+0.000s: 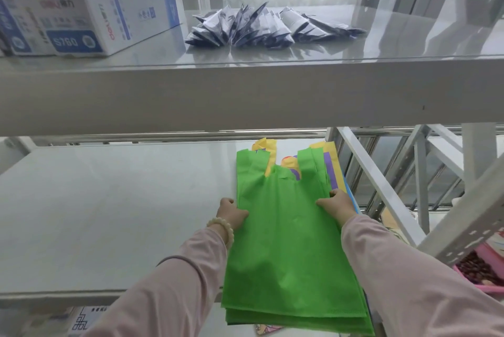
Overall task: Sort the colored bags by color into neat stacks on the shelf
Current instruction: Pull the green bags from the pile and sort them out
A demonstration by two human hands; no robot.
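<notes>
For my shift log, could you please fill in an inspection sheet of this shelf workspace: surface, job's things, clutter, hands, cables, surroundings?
Surface: grey glossy lower shelf.
Job's things: green bags stacked on top, overhanging the front edge; a yellow bag and a purple bag show beneath.
Clutter: silver packets and boxes on the upper shelf.
Hands: left hand grips the green bags' left edge; right hand grips their right edge.
Cables: nothing seen.
Surroundings: white metal rack frame; pink tray at lower right.
</notes>
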